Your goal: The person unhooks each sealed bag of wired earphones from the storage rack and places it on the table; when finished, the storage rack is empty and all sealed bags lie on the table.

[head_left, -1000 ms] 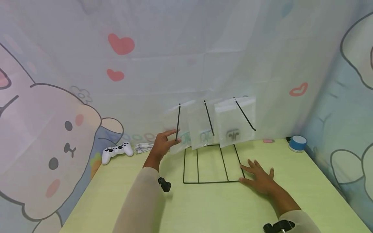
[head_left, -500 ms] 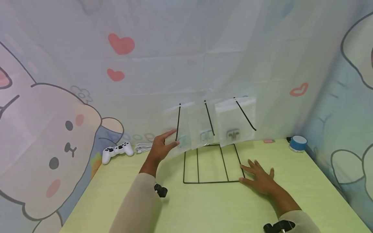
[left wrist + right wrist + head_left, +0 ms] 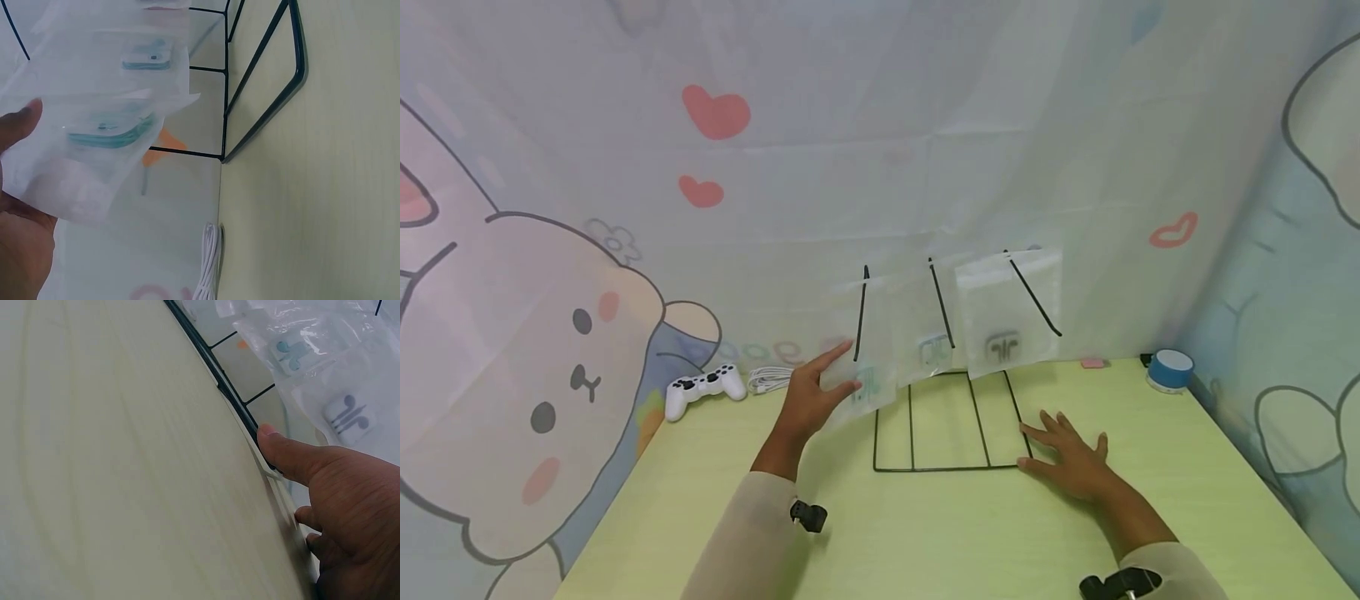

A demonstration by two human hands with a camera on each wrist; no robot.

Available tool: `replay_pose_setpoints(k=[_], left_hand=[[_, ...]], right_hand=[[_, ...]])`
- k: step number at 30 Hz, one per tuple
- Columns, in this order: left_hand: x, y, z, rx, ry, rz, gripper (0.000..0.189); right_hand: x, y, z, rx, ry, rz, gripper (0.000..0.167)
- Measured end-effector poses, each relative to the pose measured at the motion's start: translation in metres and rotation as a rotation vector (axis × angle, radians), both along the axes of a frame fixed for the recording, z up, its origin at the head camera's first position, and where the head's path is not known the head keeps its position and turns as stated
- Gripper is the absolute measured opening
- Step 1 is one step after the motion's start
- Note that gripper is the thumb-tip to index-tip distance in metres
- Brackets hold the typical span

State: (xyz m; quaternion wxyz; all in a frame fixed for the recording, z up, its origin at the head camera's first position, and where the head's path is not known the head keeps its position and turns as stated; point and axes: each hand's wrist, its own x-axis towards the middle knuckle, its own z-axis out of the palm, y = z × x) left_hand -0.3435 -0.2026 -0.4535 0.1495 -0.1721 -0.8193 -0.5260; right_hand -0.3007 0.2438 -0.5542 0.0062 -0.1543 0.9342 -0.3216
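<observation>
A black wire rack [image 3: 936,470] stands on the table against the backdrop, with three prongs jutting forward. From each prong hangs a translucent zip bag: the left bag [image 3: 876,333] and middle bag [image 3: 917,321] hold teal-edged items, the right bag [image 3: 985,300] wired earphones. My left hand [image 3: 808,400] is at the left bag's outer edge, thumb and index finger spread apart. In the left wrist view, the thumb lies over this bag [image 3: 62,181], which partly hides the other fingers. With fingers spread, my right hand [image 3: 1071,458] rests on the rack base's right side wire, thumb at its front corner.
At the back left lie a white game controller [image 3: 703,387] and a bundled white cable [image 3: 769,379]. A blue-and-white round container [image 3: 1168,371] stands at the back right, with a small pink block [image 3: 1092,363] left of it. A printed cloth [image 3: 1000,125] hangs behind.
My left hand has drawn back toward the lower left, its thumb and index finger wider apart. The left bag has shifted forward and lower. My right hand stays on the rack base.
</observation>
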Motion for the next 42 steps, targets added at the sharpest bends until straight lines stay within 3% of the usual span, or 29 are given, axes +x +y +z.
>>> replay_pose_setpoints(k=[4, 16, 21, 26, 42], left_hand=[[0.006, 0.003, 0.001, 0.018, 0.028, 0.023, 0.069], [0.025, 0.006, 0.004, -0.054, 0.184, 0.146, 0.071], [0.035, 0.008, 0.008, -0.074, 0.212, 0.158, 0.070], [0.047, 0.009, 0.014, -0.086, 0.197, 0.164, 0.070], [0.080, 0.002, 0.025, -0.084, 0.015, 0.126, 0.078]], right_hand=[[0.001, 0.000, -0.001, -0.012, -0.008, 0.003, 0.072], [-0.002, 0.001, -0.004, -0.001, -0.008, 0.002, 0.072], [-0.002, 0.002, -0.003, -0.002, -0.008, 0.005, 0.073], [-0.002, 0.003, -0.003, 0.000, -0.004, 0.004, 0.073], [-0.002, 0.001, -0.002, 0.000, -0.011, 0.003, 0.072]])
